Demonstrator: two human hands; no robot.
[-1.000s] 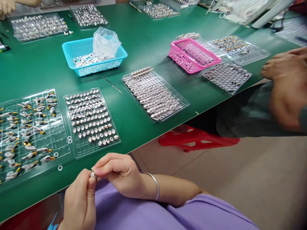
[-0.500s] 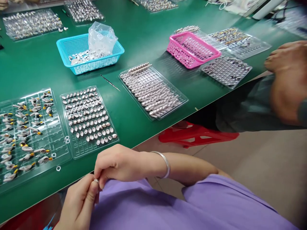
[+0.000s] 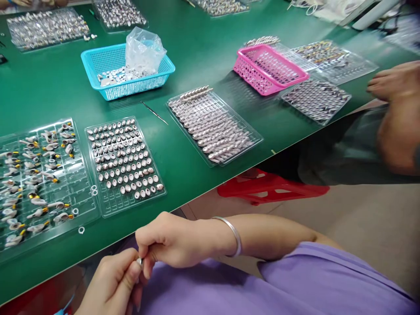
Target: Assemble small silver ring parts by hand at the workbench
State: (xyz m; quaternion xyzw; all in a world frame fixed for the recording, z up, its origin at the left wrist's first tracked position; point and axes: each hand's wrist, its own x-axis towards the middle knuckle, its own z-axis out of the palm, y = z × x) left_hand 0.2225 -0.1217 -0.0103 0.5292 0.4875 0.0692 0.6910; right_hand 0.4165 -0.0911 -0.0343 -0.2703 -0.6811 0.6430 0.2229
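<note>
Below the table's front edge, over my lap, my left hand (image 3: pixel 113 280) is closed, thumb and finger pinching a small white earbud piece (image 3: pixel 140 261). My right hand (image 3: pixel 177 240), with a silver bangle at the wrist, pinches the same piece from the other side. Fingers cover most of it, so its exact shape is hidden. Nearest on the table is a clear tray (image 3: pixel 113 208) with rows of oval white earbud shells. Left of it, another clear tray (image 3: pixel 80 183) carries white earbud stems with yellow ends. Small white rings (image 3: pixel 81 230) lie by that tray.
Behind stand a blue basket (image 3: pixel 127 92) with loose white parts and a plastic bag, and a pink basket (image 3: pixel 262 83). Tweezers (image 3: pixel 154 113) lie near a tray of white stems (image 3: pixel 213 127). A co-worker's arm (image 3: pixel 398 109) is at right, above a red stool (image 3: pixel 272 188).
Both hands have shifted slightly right and down in view, still pinching the small piece. The table scene has shifted slightly right with the camera.
</note>
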